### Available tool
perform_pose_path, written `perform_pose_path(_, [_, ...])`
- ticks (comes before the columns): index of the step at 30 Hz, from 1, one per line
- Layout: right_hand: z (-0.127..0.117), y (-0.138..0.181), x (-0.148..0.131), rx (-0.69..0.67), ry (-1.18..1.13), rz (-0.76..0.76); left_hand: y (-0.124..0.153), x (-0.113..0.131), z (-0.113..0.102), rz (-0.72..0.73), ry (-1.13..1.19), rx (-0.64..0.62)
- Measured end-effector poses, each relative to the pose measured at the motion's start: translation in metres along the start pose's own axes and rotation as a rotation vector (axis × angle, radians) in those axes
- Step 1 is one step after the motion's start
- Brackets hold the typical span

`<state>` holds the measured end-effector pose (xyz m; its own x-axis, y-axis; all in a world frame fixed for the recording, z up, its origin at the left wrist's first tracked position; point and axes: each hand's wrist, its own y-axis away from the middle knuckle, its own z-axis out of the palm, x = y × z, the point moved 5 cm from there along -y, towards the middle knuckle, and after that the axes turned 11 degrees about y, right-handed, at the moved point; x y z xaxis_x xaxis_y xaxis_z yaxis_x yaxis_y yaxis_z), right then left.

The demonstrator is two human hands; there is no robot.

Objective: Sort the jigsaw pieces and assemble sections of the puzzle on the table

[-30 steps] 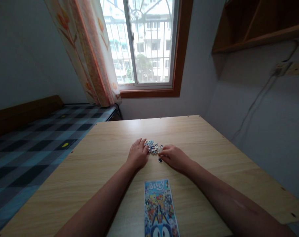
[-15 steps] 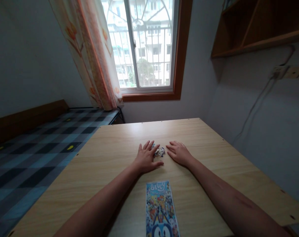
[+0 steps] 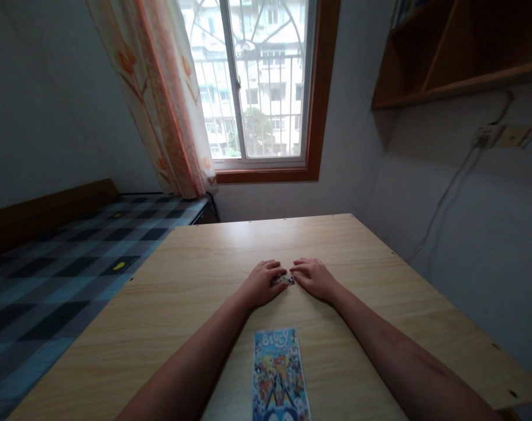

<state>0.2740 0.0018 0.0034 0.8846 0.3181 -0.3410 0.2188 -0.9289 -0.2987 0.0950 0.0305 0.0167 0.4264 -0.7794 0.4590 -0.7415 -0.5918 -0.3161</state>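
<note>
A small heap of jigsaw puzzle pieces [image 3: 284,279] lies on the wooden table between my two hands. My left hand [image 3: 264,283] curves around the heap's left side, thumb and fingers apart, and covers part of it. On the other side, my right hand [image 3: 313,277] rests with its fingers stretched toward the heap, their tips at its right edge. Neither hand lifts a piece off the table. Nearer to me, between my forearms, a colourful "Bluey" picture sheet [image 3: 278,368] lies flat; its lower end runs out of view.
The light wooden table [image 3: 195,327] reaches toward the window [image 3: 266,88]. A bed with a checked cover [image 3: 94,251] stands at the left. On the right wall are a wooden shelf [image 3: 445,88] and a cable [image 3: 441,202] hanging from a socket.
Both hands have drawn in around the puzzle pieces. The left hand's spread fingers have curled inward, and the heap is now more compact. The view has shifted slightly.
</note>
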Motion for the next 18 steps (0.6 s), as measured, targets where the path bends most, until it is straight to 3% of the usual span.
perform_pose_path(8, [-0.002,0.002,-0.003,0.073,-0.031,-0.035,0.002,-0.003,-0.009,-0.104,-0.018,0.098])
perform_pose_path(14, [-0.001,0.000,-0.018,0.118,-0.037,-0.014,0.001,0.003,0.004,-0.203,-0.122,-0.021])
perform_pose_path(18, [-0.007,-0.001,-0.002,0.195,-0.182,0.138,-0.002,0.008,0.005,-0.130,-0.097,0.033])
